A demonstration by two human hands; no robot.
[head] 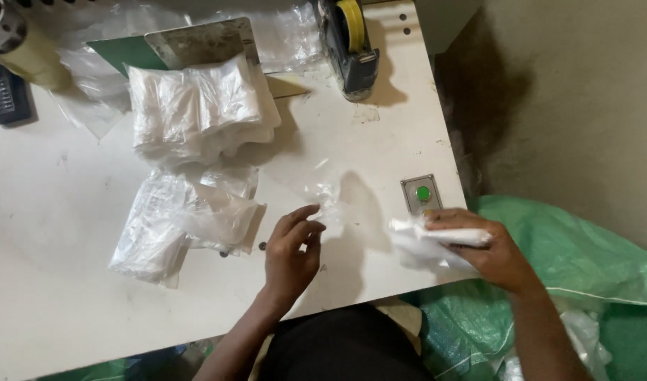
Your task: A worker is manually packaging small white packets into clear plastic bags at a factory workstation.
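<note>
My left hand (291, 252) hovers over the white table (48, 226), its fingertips pinching the edge of a thin clear plastic bag (328, 201). My right hand (482, 248) is at the table's right front edge, closed on a folded white item wrapped in plastic (425, 243). A stack of folded white packets (200, 106) lies at the back centre, and looser clear bags (175, 222) lie in front of it, left of my left hand.
A tape dispenser (351, 46) stands at the back. A metal plate with a green button (423, 193) is set in the table near my right hand. A green woven sack (584, 261) fills the floor at right. A calculator (2, 95) sits far left.
</note>
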